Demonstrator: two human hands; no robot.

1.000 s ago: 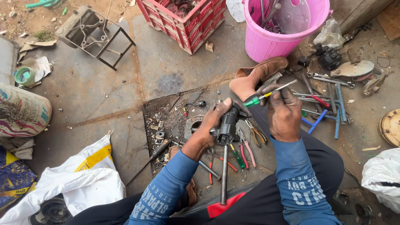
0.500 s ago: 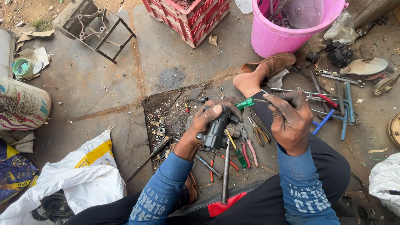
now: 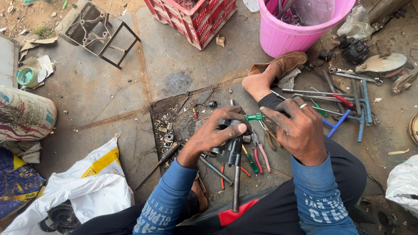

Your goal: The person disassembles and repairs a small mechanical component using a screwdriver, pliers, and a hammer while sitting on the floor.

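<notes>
1. Since a moment ago, both hands have drawn lower and closer to my lap, and the green-handled screwdriver now lies nearly level against the top of the part instead of angling up and away.
2. My left hand is closed around the dark metal assembly, thumb pressed across its upper face, with the long steel shaft hanging down toward my knee.
3. My right hand is curled over the screwdriver's far end, fingers bent; I grip the tool, though the palm hides exactly how.
4. The assembly sits above the dark metal plate on the floor, between my two hands, just over the loose pliers and small screwdrivers.
5. To do this well, I judge I should keep the left grip firm so the body cannot twist, seat the tip squarely before turning, and push along the tool's line rather than sideways.
6. A slip would send the tip toward my left thumb, so that thumb is better kept clear of the tip.
7. Small nuts and washers lie on the plate; anything freed should drop there.
8. Spanners and the pink bucket stand well apart.
</notes>
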